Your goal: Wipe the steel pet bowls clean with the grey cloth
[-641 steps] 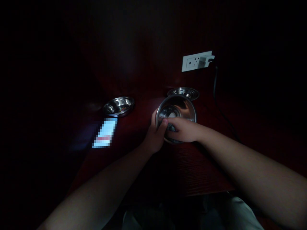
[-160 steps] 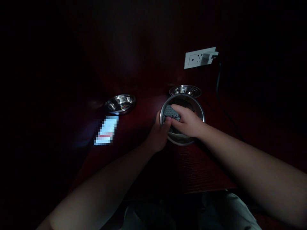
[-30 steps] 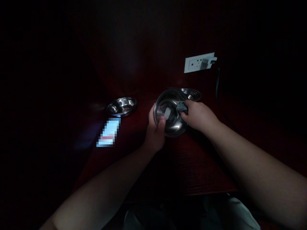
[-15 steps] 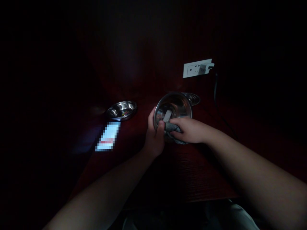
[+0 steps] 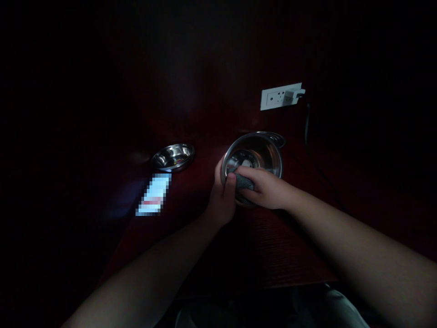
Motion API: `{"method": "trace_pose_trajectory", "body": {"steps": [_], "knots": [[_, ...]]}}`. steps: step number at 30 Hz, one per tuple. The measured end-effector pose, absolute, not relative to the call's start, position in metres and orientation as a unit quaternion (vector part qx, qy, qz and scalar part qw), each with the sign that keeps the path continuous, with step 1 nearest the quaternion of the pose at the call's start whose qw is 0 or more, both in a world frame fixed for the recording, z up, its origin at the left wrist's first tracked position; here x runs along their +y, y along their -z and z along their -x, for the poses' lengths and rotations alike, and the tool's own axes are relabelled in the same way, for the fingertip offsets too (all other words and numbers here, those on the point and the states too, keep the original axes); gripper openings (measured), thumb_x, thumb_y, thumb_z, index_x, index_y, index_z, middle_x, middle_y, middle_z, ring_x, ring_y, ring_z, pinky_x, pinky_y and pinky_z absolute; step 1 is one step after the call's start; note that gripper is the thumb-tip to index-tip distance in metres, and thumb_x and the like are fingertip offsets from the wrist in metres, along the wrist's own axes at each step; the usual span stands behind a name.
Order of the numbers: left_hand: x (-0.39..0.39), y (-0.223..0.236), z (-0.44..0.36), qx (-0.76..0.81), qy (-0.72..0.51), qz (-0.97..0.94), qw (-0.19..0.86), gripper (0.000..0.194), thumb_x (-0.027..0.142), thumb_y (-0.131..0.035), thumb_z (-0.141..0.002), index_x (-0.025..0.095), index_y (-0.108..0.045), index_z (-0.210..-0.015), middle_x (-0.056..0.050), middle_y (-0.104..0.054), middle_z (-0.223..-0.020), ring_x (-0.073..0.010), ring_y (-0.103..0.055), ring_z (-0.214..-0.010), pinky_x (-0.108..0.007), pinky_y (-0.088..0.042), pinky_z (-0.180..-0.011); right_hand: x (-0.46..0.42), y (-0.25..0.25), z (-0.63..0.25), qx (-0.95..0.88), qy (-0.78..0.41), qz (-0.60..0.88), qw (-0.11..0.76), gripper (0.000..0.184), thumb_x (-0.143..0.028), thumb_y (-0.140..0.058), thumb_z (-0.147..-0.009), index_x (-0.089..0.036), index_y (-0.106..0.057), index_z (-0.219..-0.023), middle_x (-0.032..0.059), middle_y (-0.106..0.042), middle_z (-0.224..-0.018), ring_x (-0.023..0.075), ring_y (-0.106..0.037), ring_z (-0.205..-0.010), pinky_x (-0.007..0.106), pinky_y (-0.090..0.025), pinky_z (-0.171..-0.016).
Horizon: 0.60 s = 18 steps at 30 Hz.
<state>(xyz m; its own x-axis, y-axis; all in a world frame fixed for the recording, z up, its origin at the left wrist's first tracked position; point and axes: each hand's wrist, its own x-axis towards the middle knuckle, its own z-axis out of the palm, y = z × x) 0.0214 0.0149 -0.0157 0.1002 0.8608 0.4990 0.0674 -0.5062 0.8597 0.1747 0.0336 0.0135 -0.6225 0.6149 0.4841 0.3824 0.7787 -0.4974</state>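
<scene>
A shiny steel pot (image 5: 269,152) is tilted so that its open mouth faces me. My left hand (image 5: 221,198) grips its left rim, thumb over the edge and fingers round the outside wall. A grey mesh-patterned cloth (image 5: 244,181) is bunched in my right hand (image 5: 264,187), whose fingers are closed around it at the pot's near rim. The cloth lies against the wall there, partly inside the mouth. A pale patch (image 5: 246,163) shows at the pot's bottom; whether it is a label or a reflection I cannot tell.
On the dark red table (image 5: 273,246), a shallow steel bowl (image 5: 174,157) sits to the left, with a lit phone (image 5: 153,195) before it. Behind the pot lies a round steel lid or dish (image 5: 278,139). A wall socket (image 5: 282,96) holds a plug; a cable (image 5: 307,123) hangs down.
The pot has shifted slightly right and its mouth looks wider. My right hand has moved a little left with the cloth, and the cloth's hanging end no longer shows below the hand.
</scene>
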Motion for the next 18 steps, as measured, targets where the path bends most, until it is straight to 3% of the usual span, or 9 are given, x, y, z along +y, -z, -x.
{"method": "trace_pose_trajectory", "body": {"steps": [10, 18], "knots": [[0.012, 0.017, -0.022, 0.311, -0.545, -0.674, 0.389, 0.051, 0.049, -0.04, -0.098, 0.023, -0.037, -0.141, -0.011, -0.048, -0.146, -0.0246, -0.047, -0.133, -0.041, -0.036, -0.114, 0.039, -0.017, -0.175, -0.794, -0.016, 0.379, 0.476, 0.019, -0.012, -0.056, -0.076, -0.021, -0.054, -0.093, 0.0055, -0.065, -0.087, 0.0221, -0.061, -0.08, 0.033, -0.047, -0.072], [0.013, 0.013, -0.022, 0.329, -0.561, -0.659, 0.379, 0.054, 0.048, -0.041, -0.097, 0.021, -0.035, -0.144, -0.011, -0.054, -0.14, -0.0243, -0.053, -0.127, -0.04, -0.04, -0.11, 0.051, -0.016, -0.185, -0.75, 0.084, 0.494, 0.433, 0.025, -0.013, -0.052, -0.08, -0.02, -0.062, -0.102, 0.01, -0.067, -0.103, 0.0281, -0.062, -0.096, 0.038, -0.049, -0.081]]}}
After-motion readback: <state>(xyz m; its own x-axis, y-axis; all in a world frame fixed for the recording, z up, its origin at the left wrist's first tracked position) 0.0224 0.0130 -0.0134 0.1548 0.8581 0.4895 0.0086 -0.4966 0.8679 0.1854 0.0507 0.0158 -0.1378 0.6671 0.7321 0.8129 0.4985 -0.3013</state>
